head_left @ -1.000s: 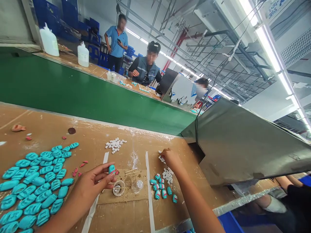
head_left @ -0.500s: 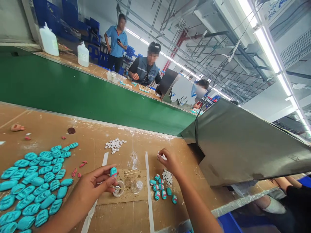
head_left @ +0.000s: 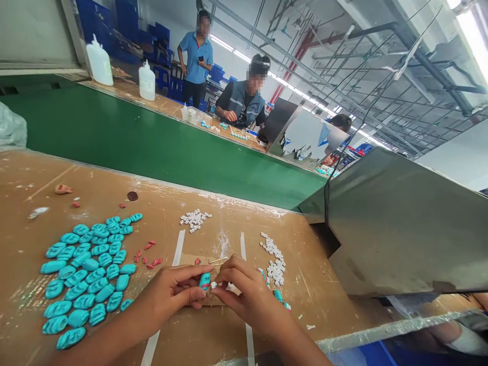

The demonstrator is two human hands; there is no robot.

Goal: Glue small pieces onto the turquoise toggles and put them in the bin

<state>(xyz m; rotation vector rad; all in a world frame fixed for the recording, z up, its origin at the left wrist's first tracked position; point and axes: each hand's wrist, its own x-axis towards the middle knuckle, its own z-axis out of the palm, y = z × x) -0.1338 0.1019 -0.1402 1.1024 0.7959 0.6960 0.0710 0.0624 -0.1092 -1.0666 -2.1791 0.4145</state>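
Between thumb and fingers, my left hand (head_left: pixel 175 292) grips a small teal piece (head_left: pixel 205 280) with a pink-red band, above the brown cardboard. My right hand (head_left: pixel 240 287) pinches a tiny white piece (head_left: pixel 214 285) right beside the teal piece; whether the two touch I cannot tell. Two piles of small white pieces lie on the table, one pile (head_left: pixel 195 219) beyond my hands and another (head_left: pixel 276 267) to the right. Teal pieces with white and red parts (head_left: pixel 278 295) are partly hidden behind my right hand. Thin wooden sticks (head_left: pixel 218 261) lie just past my fingers.
Many teal pieces (head_left: pixel 91 277) cover the left of the table, with small red pieces (head_left: pixel 152 262) near them. Beyond runs a green conveyor belt (head_left: pixel 171 147). A metal box (head_left: pixel 396 229) stands at the right. Across the belt are white bottles (head_left: pixel 147 81) and people (head_left: pixel 244 101).
My right hand has moved left from the white pile to the teal piece, carrying a tiny white piece. My left hand still holds the teal piece. The view has shifted slightly.
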